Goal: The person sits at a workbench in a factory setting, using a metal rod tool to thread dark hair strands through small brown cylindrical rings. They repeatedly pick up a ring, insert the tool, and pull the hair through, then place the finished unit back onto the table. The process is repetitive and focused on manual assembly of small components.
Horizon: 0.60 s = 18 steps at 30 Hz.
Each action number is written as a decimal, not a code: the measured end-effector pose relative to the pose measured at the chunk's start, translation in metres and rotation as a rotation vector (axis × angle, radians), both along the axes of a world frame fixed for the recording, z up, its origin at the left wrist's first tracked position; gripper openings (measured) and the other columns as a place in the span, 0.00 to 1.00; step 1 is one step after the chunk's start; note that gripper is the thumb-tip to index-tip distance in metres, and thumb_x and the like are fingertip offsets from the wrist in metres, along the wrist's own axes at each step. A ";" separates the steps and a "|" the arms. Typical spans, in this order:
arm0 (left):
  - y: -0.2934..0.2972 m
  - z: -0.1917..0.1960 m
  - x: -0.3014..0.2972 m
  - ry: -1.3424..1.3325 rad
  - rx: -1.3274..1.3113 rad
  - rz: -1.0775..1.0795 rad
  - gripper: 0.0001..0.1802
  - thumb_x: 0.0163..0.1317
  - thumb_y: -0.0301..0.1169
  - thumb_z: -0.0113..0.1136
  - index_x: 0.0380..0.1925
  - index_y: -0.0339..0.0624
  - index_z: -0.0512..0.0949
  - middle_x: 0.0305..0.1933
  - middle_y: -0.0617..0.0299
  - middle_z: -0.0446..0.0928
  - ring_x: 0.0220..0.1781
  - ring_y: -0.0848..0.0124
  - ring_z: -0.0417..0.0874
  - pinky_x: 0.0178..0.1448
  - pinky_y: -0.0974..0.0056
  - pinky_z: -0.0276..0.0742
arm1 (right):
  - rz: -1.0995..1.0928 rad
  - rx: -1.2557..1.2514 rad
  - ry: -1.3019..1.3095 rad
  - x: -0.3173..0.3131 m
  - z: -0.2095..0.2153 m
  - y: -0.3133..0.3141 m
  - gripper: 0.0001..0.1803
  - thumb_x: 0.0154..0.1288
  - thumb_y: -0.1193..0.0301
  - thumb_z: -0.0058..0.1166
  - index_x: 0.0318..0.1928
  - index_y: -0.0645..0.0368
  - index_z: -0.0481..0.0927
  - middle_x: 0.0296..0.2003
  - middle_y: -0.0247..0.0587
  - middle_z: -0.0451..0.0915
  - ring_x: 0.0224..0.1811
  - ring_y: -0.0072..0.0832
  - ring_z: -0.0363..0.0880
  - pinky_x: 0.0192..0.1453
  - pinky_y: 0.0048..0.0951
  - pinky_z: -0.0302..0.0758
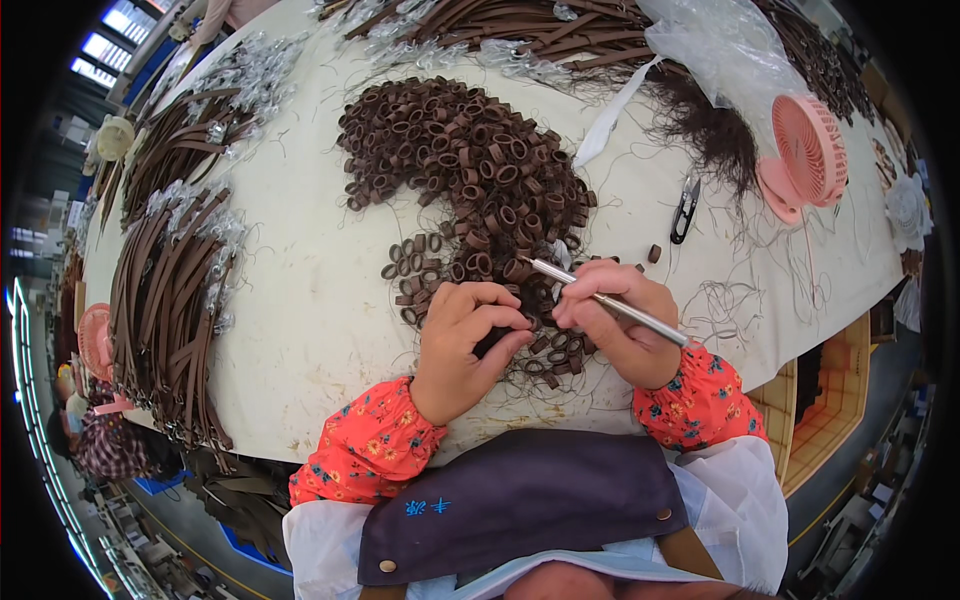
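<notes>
A large heap of small brown strap loops covers the middle of the table, with loose loops along its near edge. Just in front of these, my left hand is closed, thumb and fingertips bent together around a dark brown loop, mostly covered by the fingers. Gripped like a pen, a slim silver pen-shaped tool lies in my right hand. Its thin tip points left over the heap's near edge, above my left fingertips. Whether the tip touches a loop I cannot tell.
Thread snips and a single loop lie right of the heap. Beyond stand a pink fan, clear plastic and dark threads. Brown straps are piled on the left. A yellow crate stands below the right edge.
</notes>
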<state>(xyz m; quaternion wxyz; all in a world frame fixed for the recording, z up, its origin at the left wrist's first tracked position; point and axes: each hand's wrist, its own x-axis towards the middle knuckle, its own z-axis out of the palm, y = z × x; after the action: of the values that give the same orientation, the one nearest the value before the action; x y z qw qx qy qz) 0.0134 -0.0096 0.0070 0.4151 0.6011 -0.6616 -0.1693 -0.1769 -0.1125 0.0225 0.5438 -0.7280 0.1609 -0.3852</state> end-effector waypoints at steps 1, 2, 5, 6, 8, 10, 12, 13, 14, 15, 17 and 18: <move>0.001 0.000 0.001 0.154 0.039 0.000 0.10 0.50 0.25 0.70 0.32 0.48 0.81 0.42 0.65 0.78 0.36 0.71 0.73 0.43 0.65 0.67 | -0.015 -0.130 0.048 0.003 0.001 -0.001 0.11 0.62 0.79 0.56 0.45 0.60 0.78 0.32 0.39 0.81 0.34 0.30 0.81 0.44 0.31 0.77; 0.003 0.000 0.001 0.307 0.078 0.000 0.08 0.52 0.25 0.69 0.32 0.47 0.81 0.42 0.65 0.80 0.34 0.72 0.74 0.41 0.66 0.69 | -0.029 -0.259 0.096 0.006 0.001 -0.002 0.13 0.59 0.80 0.59 0.45 0.58 0.78 0.33 0.39 0.81 0.36 0.33 0.81 0.44 0.32 0.77; 0.008 -0.007 -0.002 0.787 0.243 -0.088 0.07 0.63 0.26 0.62 0.39 0.39 0.78 0.41 0.63 0.80 0.29 0.81 0.72 0.35 0.74 0.70 | -0.012 -0.410 0.041 0.015 -0.005 -0.001 0.18 0.52 0.81 0.63 0.45 0.55 0.78 0.36 0.40 0.81 0.40 0.39 0.80 0.45 0.35 0.77; 0.009 -0.007 -0.003 0.909 0.284 -0.103 0.07 0.65 0.26 0.61 0.41 0.37 0.77 0.40 0.63 0.79 0.29 0.82 0.72 0.34 0.75 0.70 | -0.001 -0.437 0.033 0.016 -0.007 -0.001 0.19 0.52 0.81 0.64 0.45 0.55 0.78 0.36 0.40 0.81 0.40 0.39 0.80 0.45 0.36 0.77; 0.009 -0.004 0.002 0.992 0.375 -0.173 0.09 0.67 0.27 0.58 0.44 0.35 0.75 0.39 0.64 0.78 0.30 0.82 0.73 0.35 0.75 0.71 | -0.002 -0.422 0.026 0.014 -0.012 -0.001 0.20 0.51 0.81 0.64 0.45 0.54 0.78 0.36 0.41 0.81 0.40 0.41 0.80 0.47 0.37 0.77; 0.008 -0.004 0.004 1.051 0.416 -0.208 0.09 0.69 0.28 0.56 0.45 0.34 0.74 0.38 0.64 0.78 0.31 0.81 0.74 0.36 0.75 0.71 | -0.001 -0.399 0.027 0.013 -0.013 0.000 0.20 0.50 0.81 0.64 0.45 0.54 0.78 0.36 0.41 0.81 0.41 0.41 0.80 0.48 0.38 0.77; 0.008 -0.006 0.004 1.086 0.409 -0.208 0.10 0.69 0.28 0.56 0.46 0.35 0.74 0.37 0.63 0.78 0.32 0.81 0.74 0.36 0.75 0.71 | -0.013 -0.420 0.027 0.014 -0.012 0.000 0.20 0.50 0.81 0.65 0.45 0.54 0.78 0.35 0.42 0.80 0.40 0.41 0.80 0.48 0.38 0.77; 0.007 -0.003 0.003 1.101 0.402 -0.187 0.10 0.69 0.28 0.56 0.46 0.35 0.74 0.36 0.63 0.78 0.31 0.81 0.74 0.36 0.75 0.71 | -0.023 -0.432 0.030 0.014 -0.011 -0.001 0.20 0.50 0.81 0.65 0.45 0.54 0.78 0.35 0.42 0.80 0.40 0.42 0.80 0.48 0.38 0.77; 0.006 0.002 0.001 1.116 0.396 -0.165 0.10 0.68 0.27 0.57 0.47 0.35 0.74 0.35 0.63 0.78 0.31 0.81 0.74 0.35 0.75 0.71 | -0.040 -0.439 0.034 0.013 -0.010 -0.001 0.20 0.49 0.81 0.65 0.45 0.54 0.78 0.35 0.42 0.80 0.40 0.42 0.80 0.48 0.38 0.78; 0.005 0.005 -0.001 1.130 0.389 -0.144 0.11 0.68 0.27 0.57 0.47 0.35 0.73 0.34 0.64 0.78 0.30 0.82 0.74 0.35 0.75 0.71 | -0.056 -0.447 0.038 0.013 -0.010 -0.001 0.20 0.49 0.81 0.65 0.45 0.55 0.78 0.34 0.42 0.80 0.40 0.42 0.80 0.48 0.38 0.78; 0.007 -0.008 -0.006 0.963 0.267 -0.093 0.10 0.65 0.26 0.60 0.45 0.35 0.75 0.32 0.66 0.78 0.28 0.82 0.73 0.33 0.75 0.70 | -0.077 -0.450 0.034 0.014 -0.010 0.000 0.20 0.48 0.81 0.64 0.44 0.55 0.78 0.34 0.42 0.80 0.40 0.42 0.80 0.48 0.38 0.78; 0.008 -0.012 -0.007 0.879 0.208 -0.068 0.10 0.64 0.25 0.61 0.44 0.36 0.76 0.31 0.66 0.78 0.27 0.83 0.72 0.33 0.75 0.69 | -0.085 -0.446 0.030 0.014 -0.010 0.000 0.20 0.48 0.81 0.64 0.44 0.55 0.78 0.34 0.41 0.80 0.39 0.42 0.80 0.48 0.38 0.79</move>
<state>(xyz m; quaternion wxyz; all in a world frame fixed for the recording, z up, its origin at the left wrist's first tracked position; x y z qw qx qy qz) 0.0059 -0.0011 -0.0050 0.5883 0.4884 -0.4215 -0.4876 -0.1626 -0.1122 0.0128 0.3505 -0.8284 0.1104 -0.4228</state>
